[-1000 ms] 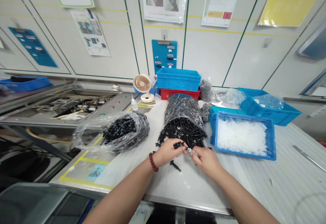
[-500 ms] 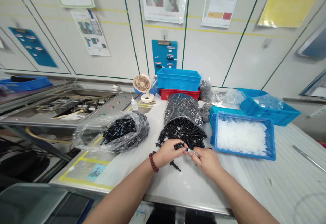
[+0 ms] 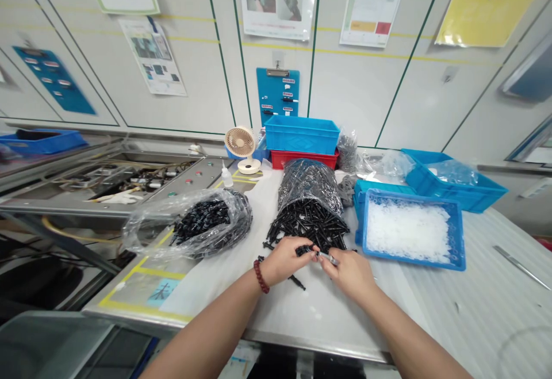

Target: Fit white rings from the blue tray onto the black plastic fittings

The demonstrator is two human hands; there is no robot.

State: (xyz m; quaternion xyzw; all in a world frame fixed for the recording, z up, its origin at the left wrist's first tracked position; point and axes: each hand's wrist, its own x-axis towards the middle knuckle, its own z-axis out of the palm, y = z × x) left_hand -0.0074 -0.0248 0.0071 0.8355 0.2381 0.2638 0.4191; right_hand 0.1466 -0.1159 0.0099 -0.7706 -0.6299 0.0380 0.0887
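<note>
Head view: your left hand (image 3: 284, 261) is clenching a black fitting (image 3: 304, 249). Your right hand (image 3: 351, 275) is pinching a metal-tipped tool (image 3: 328, 259), its long axis aiming leftward at the fitting.

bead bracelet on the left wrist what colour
The bead bracelet is dark reddish brown; it shows best in the head view.

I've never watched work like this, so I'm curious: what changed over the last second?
Very little. The left hand and right hand edged slightly downward in view, the left pinching a small black part and the right a small shiny piece. Nothing was visibly taken or let go. The pile of black parts and the blue tray stayed as they were.
</note>
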